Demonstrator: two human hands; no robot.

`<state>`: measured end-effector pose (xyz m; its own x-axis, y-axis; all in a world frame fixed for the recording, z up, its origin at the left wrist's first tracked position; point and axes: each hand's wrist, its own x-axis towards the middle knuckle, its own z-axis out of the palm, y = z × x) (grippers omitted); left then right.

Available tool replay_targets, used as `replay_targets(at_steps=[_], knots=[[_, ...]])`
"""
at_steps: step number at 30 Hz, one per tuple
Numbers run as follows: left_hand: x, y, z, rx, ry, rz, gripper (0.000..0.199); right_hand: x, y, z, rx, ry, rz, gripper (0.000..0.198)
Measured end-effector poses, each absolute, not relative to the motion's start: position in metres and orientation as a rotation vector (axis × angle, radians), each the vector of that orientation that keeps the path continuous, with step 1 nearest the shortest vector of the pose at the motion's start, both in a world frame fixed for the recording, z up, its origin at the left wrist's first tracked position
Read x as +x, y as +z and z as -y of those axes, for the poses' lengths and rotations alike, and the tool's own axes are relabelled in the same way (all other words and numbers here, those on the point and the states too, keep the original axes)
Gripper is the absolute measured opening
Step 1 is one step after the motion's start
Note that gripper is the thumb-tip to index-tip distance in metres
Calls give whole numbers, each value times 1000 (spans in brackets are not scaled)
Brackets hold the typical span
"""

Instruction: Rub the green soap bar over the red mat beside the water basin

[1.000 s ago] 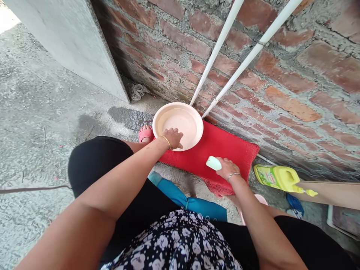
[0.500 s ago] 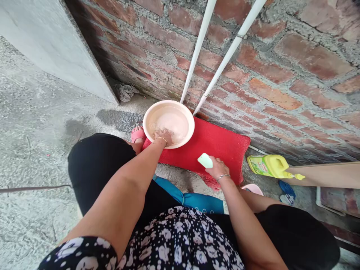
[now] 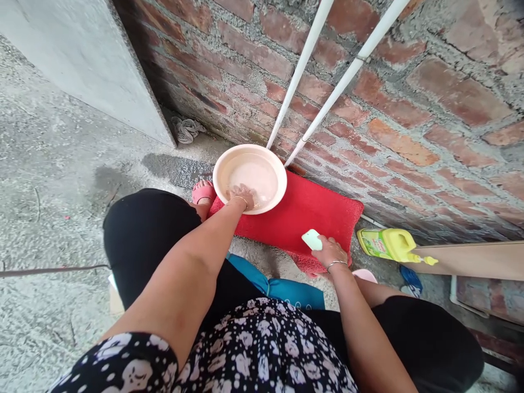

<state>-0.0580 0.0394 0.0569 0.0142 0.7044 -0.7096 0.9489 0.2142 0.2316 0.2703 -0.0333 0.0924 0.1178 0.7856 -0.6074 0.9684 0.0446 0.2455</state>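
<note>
My left hand [image 3: 242,197] dips into water in the pale pink basin [image 3: 280,201], its fingers stretched and spread near the basin's near side. A thick red cloth [image 3: 319,202] lies spread out, with the basin at its left end. Over the cloth's near edge, my right hand [image 3: 331,252] grips a pale green, flat block with rounded corners [image 3: 312,239]. I cannot make out its underside or exactly what it is.
A yellow pump bottle [image 3: 385,244] stands right of the cloth. Two white pipes [image 3: 303,68] run down the brick wall [image 3: 393,120] behind. A grey slab [image 3: 123,82] leans at the left. Blue cloth [image 3: 282,292] shows between my legs.
My right hand has shifted slightly right with the green block. My left hand has risen a little in the basin, its fingers now showing more clearly. The view has shifted slightly.
</note>
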Motion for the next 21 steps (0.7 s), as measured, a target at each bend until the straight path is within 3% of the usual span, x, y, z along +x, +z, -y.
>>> replay_targets(at_steps=[7, 16, 21], knots=[[-56, 55, -39, 1570, -437, -1811, 68, 168, 79, 42, 1421, -469, -2116, 54], [-56, 57, -37, 1598, -434, -1793, 70, 283, 91, 39, 1712, -375, -1629, 56], [-54, 66, -36, 1605, -414, -1810, 63, 264, 95, 38, 1706, -371, -1786, 54]])
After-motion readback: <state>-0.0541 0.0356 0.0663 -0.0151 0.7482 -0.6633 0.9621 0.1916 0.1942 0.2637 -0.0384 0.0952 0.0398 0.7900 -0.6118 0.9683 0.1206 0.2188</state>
